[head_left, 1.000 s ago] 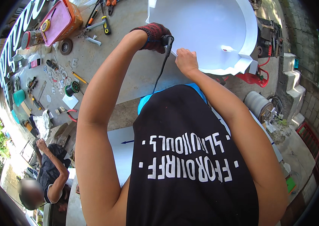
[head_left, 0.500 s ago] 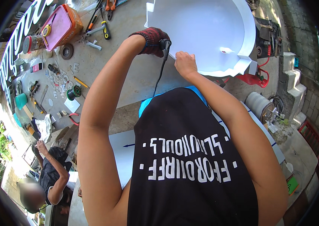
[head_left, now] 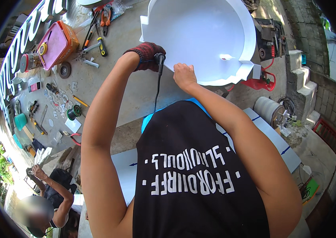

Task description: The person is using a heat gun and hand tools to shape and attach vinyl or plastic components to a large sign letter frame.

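Note:
A large white rounded shell (head_left: 195, 35) with an upright rim lies on the table in front of me. My left hand (head_left: 145, 56), in a dark red and black knitted glove, is closed round a black corded power tool (head_left: 159, 58) beside the shell's near left edge. Only the tool's rear end and its black cord show; its working end is hidden. My right hand (head_left: 185, 76), bare, is closed on the shell's near edge, a little right of the glove. A small white piece (head_left: 226, 57) lies inside the shell, near the right wall.
The grey table (head_left: 112, 87) carries a pink-lidded orange tub (head_left: 54, 45), a hammer (head_left: 96, 46), pliers (head_left: 106, 20), a green wire spool (head_left: 74, 112) and several small cut letters. Another person (head_left: 56, 194) works at lower left. A wire drum (head_left: 269, 110) stands on the right.
The whole view has shifted, so the table and both my hands appear lower and farther left. Both hands keep their place at the shell's edge. The other person's hands have moved slightly.

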`<act>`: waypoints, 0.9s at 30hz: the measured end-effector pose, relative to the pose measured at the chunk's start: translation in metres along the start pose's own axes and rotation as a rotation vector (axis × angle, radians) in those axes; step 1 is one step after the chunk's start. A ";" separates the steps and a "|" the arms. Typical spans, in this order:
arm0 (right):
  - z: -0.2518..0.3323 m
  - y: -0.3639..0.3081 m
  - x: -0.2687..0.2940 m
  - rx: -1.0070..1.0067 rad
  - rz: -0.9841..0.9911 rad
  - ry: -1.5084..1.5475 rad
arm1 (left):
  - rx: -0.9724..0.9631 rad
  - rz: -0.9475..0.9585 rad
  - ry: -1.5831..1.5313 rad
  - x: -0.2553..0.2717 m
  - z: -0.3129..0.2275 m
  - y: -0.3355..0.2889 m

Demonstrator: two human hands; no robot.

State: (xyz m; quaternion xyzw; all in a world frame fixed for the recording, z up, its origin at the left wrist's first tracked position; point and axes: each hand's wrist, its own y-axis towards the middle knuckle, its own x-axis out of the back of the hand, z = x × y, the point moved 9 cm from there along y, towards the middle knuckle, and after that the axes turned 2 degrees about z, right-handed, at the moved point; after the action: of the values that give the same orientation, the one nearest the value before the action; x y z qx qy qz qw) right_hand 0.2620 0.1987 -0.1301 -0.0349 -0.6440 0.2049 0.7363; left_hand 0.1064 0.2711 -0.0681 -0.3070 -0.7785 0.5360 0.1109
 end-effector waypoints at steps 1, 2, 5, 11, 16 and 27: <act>0.002 0.001 -0.001 -0.007 0.059 -0.003 | -0.001 -0.004 -0.018 0.004 0.005 0.003; 0.004 0.001 -0.003 -0.014 0.119 -0.006 | -0.003 -0.009 -0.020 0.007 0.010 0.006; 0.001 0.000 -0.002 -0.022 0.118 -0.019 | -0.256 -0.022 0.477 0.000 -0.014 -0.001; 0.000 0.000 -0.002 -0.026 0.119 -0.023 | -0.251 -0.035 0.514 -0.004 -0.021 -0.013; -0.001 0.000 -0.002 -0.007 0.020 0.011 | 0.057 -0.027 -0.002 -0.001 -0.003 -0.015; 0.000 0.001 -0.003 -0.024 0.113 -0.005 | -0.142 0.019 0.149 0.000 -0.003 0.009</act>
State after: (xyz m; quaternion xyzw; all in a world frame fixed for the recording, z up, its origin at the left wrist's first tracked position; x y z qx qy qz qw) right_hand 0.2620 0.1983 -0.1335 -0.0795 -0.6453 0.2384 0.7214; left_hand 0.1111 0.2759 -0.0745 -0.3602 -0.8012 0.4564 0.1415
